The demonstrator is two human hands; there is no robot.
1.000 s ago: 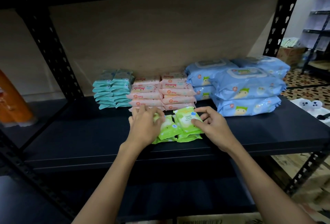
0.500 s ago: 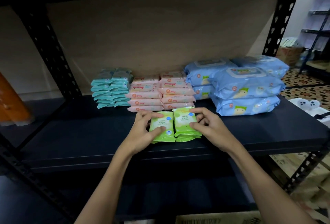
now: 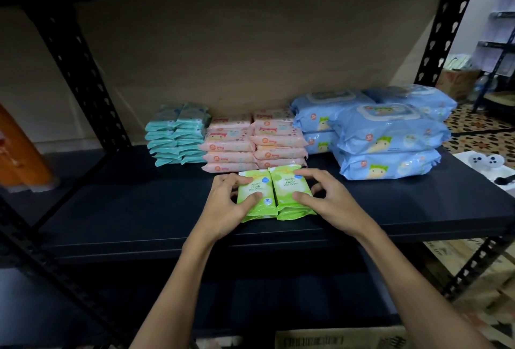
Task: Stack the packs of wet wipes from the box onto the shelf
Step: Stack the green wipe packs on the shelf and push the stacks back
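Two small stacks of green wet-wipe packs lie side by side on the black shelf (image 3: 125,209), in front of the pink packs. My left hand (image 3: 225,204) grips the left green stack (image 3: 257,194), thumb on its front and fingers at its far end. My right hand (image 3: 331,204) grips the right green stack (image 3: 288,190) the same way. Behind them stand stacks of teal packs (image 3: 178,137), pink packs (image 3: 253,139) and large blue packs (image 3: 387,137).
Black perforated uprights (image 3: 83,75) frame the shelf, with a brown back panel behind. An orange object (image 3: 19,151) sits at far left. A cardboard box edge (image 3: 334,339) shows below. A white tray (image 3: 487,165) lies on the patterned floor to the right.
The green packs went from askew to two neat side-by-side stacks, pushed a little farther back toward the pink packs. Both hands stayed on them.
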